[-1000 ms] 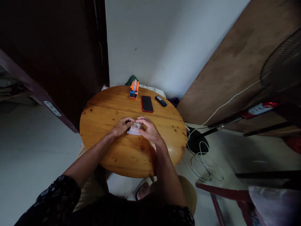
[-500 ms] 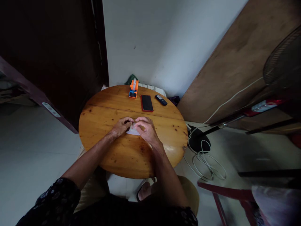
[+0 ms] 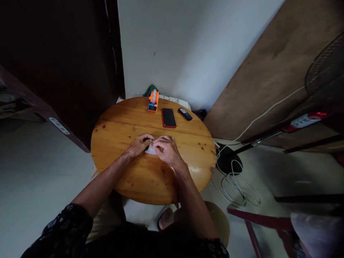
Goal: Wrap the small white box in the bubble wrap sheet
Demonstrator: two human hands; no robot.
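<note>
A small whitish, partly see-through piece (image 3: 151, 150), like thin plastic or paper, lies on the round wooden table (image 3: 134, 182) between my hands. My left hand (image 3: 140, 144) curves round its left side, thumb and forefinger pinched at its upper edge. From the right, my right hand (image 3: 167, 148) has its fingertips drawn together over the piece's upper right part. My fingers cover much of it, so its exact kind does not show.
Farther back on the table stand an orange and blue tape dispenser (image 3: 153, 101), a red-edged black phone (image 3: 168, 118) and a dark remote-like device (image 3: 185, 114). Right of the table are a fan base (image 3: 228, 161), a looped pale cable (image 3: 238, 186) and a dark red chair (image 3: 263, 219).
My right hand's thumb and fingers have closed together over the piece and shifted slightly left. My left hand stays almost in place. The view has moved a little.
</note>
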